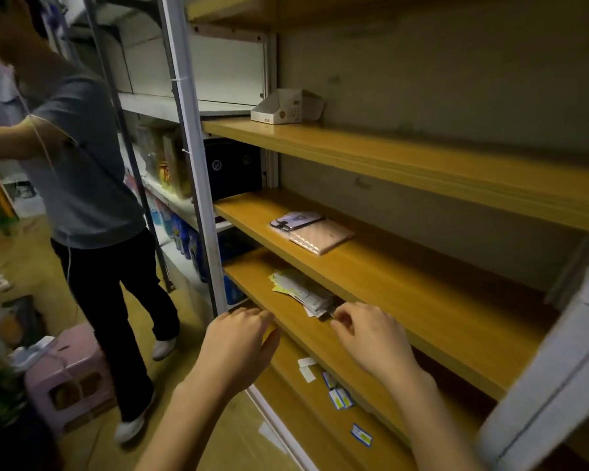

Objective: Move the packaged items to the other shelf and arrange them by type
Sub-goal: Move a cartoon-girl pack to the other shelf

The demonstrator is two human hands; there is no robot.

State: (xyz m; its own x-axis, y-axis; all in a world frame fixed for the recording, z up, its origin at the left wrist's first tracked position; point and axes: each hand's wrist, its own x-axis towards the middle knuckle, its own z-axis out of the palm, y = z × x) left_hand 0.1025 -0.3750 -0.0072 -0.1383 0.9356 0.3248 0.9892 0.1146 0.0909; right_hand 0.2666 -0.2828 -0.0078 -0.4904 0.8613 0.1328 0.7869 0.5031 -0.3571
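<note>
A stack of flat white and yellow packets [303,292] lies on a wooden shelf [320,331] below chest height. My right hand [371,338] hovers at the stack's near end with fingers loosely curled, fingertips close to the packets and holding nothing that I can see. My left hand [238,345] floats over the shelf's front edge, fingers relaxed and empty. One shelf up lie a pink flat package [322,236] and a pale purple packet [295,220] overlapping it. Small blue-and-white packets [340,399] lie on the lowest shelf.
An open white cardboard display box [286,107] stands on the upper shelf. A person in a grey shirt [82,164] stands at the left by a metal rack [191,164] holding goods. A pink stool [65,379] and clutter sit on the floor at left.
</note>
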